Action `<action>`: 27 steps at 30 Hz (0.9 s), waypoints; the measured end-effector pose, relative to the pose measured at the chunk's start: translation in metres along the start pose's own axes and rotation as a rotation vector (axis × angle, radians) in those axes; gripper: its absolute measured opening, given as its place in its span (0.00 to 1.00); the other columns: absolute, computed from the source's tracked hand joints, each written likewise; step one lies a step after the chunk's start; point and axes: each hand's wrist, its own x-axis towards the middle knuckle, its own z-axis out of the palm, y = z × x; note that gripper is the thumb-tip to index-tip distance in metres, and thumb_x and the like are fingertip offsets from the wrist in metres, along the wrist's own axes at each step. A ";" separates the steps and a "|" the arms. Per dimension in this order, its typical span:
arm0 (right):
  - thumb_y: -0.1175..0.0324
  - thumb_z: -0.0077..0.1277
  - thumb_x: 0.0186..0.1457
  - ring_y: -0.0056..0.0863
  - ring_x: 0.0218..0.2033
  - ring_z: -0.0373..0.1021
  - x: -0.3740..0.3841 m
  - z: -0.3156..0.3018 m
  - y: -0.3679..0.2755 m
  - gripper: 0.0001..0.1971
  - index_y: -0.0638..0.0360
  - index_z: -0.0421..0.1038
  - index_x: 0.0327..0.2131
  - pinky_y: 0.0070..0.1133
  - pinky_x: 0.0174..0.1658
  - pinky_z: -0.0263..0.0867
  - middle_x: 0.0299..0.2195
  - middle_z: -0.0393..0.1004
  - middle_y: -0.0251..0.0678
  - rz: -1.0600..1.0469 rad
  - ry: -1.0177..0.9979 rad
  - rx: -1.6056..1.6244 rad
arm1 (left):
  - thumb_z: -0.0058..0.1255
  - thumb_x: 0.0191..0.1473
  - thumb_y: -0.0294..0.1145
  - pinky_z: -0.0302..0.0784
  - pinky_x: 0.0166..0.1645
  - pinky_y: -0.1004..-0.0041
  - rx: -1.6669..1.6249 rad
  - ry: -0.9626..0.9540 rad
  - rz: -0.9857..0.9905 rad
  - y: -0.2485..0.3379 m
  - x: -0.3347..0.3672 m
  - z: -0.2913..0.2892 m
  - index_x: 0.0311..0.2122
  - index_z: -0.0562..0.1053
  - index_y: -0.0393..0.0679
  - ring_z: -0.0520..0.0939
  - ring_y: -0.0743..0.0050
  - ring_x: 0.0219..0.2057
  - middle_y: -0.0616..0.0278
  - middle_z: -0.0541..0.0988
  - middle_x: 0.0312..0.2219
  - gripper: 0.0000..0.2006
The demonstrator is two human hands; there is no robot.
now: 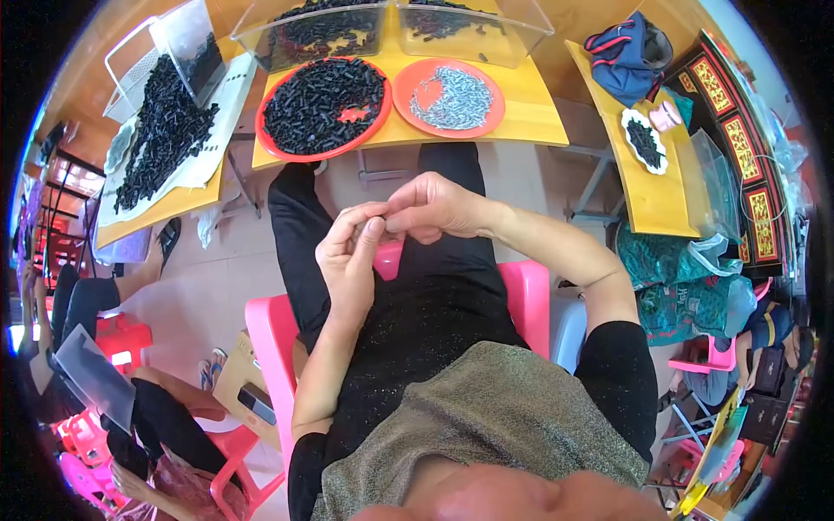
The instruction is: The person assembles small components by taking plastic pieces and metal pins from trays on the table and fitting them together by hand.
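Black pieces (321,91) — small, tube-like — heaped on a round red tray (352,114) at upper centre of the frame. Just right of that, thin silvery pieces (460,97) on a smaller orange-red tray (447,133), with a yellow table (540,117) beneath both. Mid-frame, below the trays and over the black-clad lap: left hand (347,247) with fingers bent and thumb raised beside the forefinger; right hand (434,207) in from the right, curled, with fingertips against the left's. Too much overlap at the tips — cannot tell how tightly closed, or whether on anything (any small piece there being hidden by the fingers). At upper left, a larger spill of the same black pieces on a white sheet (208,156). At upper right, a white scalloped plate (656,165) with a small black heap, below a blue bag (627,65).
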 end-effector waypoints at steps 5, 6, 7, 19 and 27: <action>0.60 0.57 0.47 0.16 0.21 0.68 0.023 -0.074 -0.030 0.12 0.57 0.78 0.30 0.19 0.26 0.65 0.19 0.75 0.31 -0.186 0.243 -0.831 | 0.47 0.57 0.27 0.66 0.30 0.86 -0.382 0.126 -0.271 -0.019 0.008 -0.014 0.41 0.73 0.40 0.70 0.85 0.25 0.65 0.75 0.35 0.08; 0.62 0.56 0.45 0.26 0.24 0.72 0.035 -0.097 -0.040 0.10 0.57 0.78 0.28 0.26 0.30 0.67 0.20 0.76 0.38 -0.372 0.509 -1.118 | 0.47 0.57 0.27 0.66 0.29 0.86 -0.469 0.152 -0.312 -0.022 0.010 -0.017 0.42 0.72 0.40 0.69 0.85 0.25 0.65 0.75 0.35 0.08; 0.63 0.55 0.45 0.32 0.25 0.73 0.043 -0.121 -0.050 0.09 0.57 0.78 0.26 0.28 0.32 0.68 0.22 0.76 0.41 -0.344 0.670 -1.284 | 0.47 0.57 0.28 0.66 0.30 0.85 -0.540 0.129 -0.326 -0.024 0.011 -0.020 0.43 0.71 0.40 0.70 0.85 0.25 0.65 0.75 0.36 0.09; 0.65 0.54 0.44 0.42 0.31 0.73 0.090 -0.187 -0.050 0.10 0.63 0.76 0.25 0.34 0.36 0.67 0.27 0.75 0.50 0.025 0.745 -1.593 | 0.45 0.59 0.29 0.74 0.40 0.82 -0.790 0.104 -0.367 -0.022 0.016 -0.042 0.48 0.66 0.42 0.75 0.81 0.35 0.64 0.73 0.39 0.13; 0.63 0.48 0.54 0.47 0.36 0.72 0.085 -0.180 -0.043 0.14 0.66 0.74 0.27 0.37 0.39 0.66 0.31 0.73 0.57 -0.152 0.859 -1.488 | 0.44 0.58 0.27 0.75 0.42 0.80 -0.914 0.064 -0.368 -0.023 0.018 -0.045 0.49 0.65 0.42 0.76 0.79 0.38 0.62 0.73 0.42 0.13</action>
